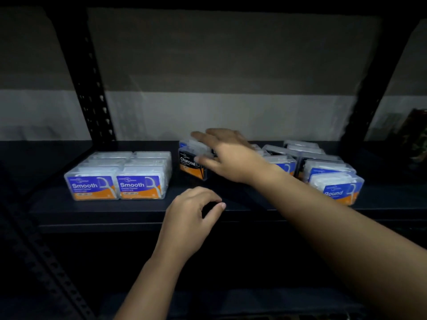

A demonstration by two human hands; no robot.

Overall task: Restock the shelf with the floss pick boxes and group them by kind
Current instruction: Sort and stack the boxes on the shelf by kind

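Sorting step: right hand [227,155] fingers spread flat over Charcoal box [191,166] mid-shelf [138,213], grips nothing. Left hand [191,215] loosely curled, empty. Smooth boxes [116,179] grouped left. Next: probably slide Charcoal w/ its kind.

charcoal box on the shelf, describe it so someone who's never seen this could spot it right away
On the dark metal shelf, look right of the tidy block of blue Smooth boxes, across a small gap. The Charcoal box stands there at the front, under the right hand, whose fingers are spread over it. It is the only front-facing label that is black and orange; its neighbours show blue.
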